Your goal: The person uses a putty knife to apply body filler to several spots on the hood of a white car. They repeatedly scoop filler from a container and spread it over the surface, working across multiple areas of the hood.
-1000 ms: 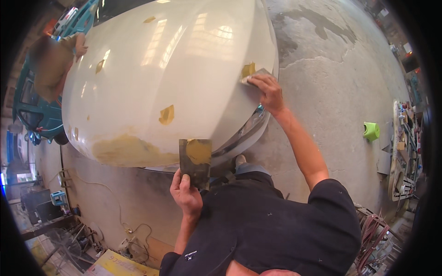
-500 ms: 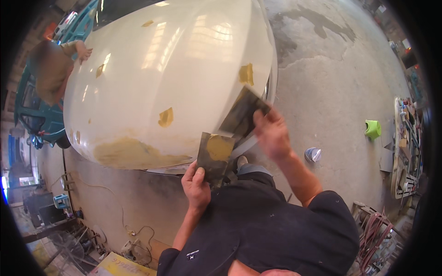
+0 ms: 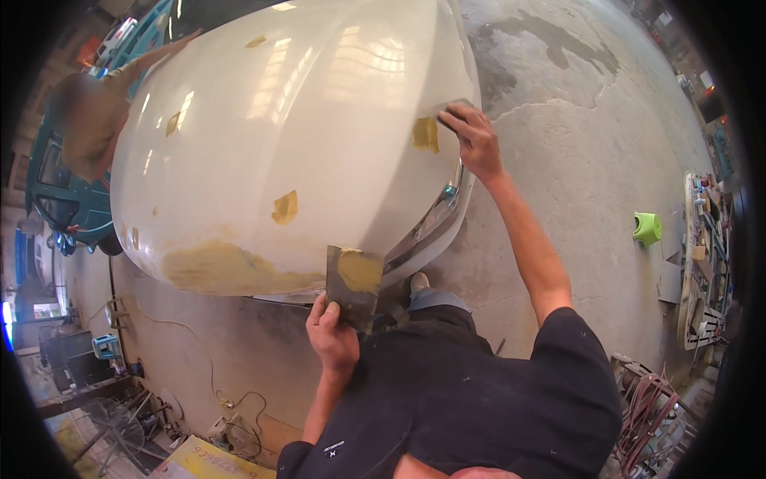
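My left hand grips the lower left edge of a dark flat putty board, thumb on top. A blob of yellow filler lies on the board's upper part. With my arm stretched out, my right hand is closed on a dark putty spreader, seen nearly edge-on and partly hidden by the fingers. The spreader is at the right side of a white car hood, just above a yellow filler patch; whether it touches the hood is unclear.
Another filler patch and a broad filler smear mark the hood. At the far left a person leans by the hood, near a teal vehicle. A green stool and a loaded rack stand right.
My right hand has moved up and away from the board, taking the spreader to the filler patch. The left hand and board shifted slightly left and down. The other person's arm now reaches farther along the hood.
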Tool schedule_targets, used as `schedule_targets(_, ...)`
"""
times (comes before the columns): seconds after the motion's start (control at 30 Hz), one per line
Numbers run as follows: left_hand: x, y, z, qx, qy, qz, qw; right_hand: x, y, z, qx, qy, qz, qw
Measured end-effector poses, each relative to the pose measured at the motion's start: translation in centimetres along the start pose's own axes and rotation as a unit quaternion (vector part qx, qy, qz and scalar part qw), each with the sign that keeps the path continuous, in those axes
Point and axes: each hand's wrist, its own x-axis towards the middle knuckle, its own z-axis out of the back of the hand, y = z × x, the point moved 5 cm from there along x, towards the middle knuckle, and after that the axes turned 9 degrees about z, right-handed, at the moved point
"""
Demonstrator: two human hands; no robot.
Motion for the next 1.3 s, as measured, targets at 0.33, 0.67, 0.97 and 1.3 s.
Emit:
schedule_targets(0.33,0.0,0.5,0.9,0.010,-0.042,-0.012,0.999,-2.9,2.3,-4.0,0.004,0.007,-0.021,1.000)
schedule_targets(0.67,0.9,0.4,-0.2,0.012,0.006,-0.009,1.000,-4.3,8.5,-0.1,-0.010,0.094,0.022,0.995)
schedule_targets(0.97,0.5,0.0,0.2,0.012,0.008,-0.010,1.000,0.9,1.5,-1.3,-0.076,0.018,-0.075,0.994)
schedule_targets(1.3,0.5,-0.3,1.1,-0.003,-0.004,-0.013,1.000,-0.4,3.0,-2.5,-0.087,0.035,-0.010,0.996)
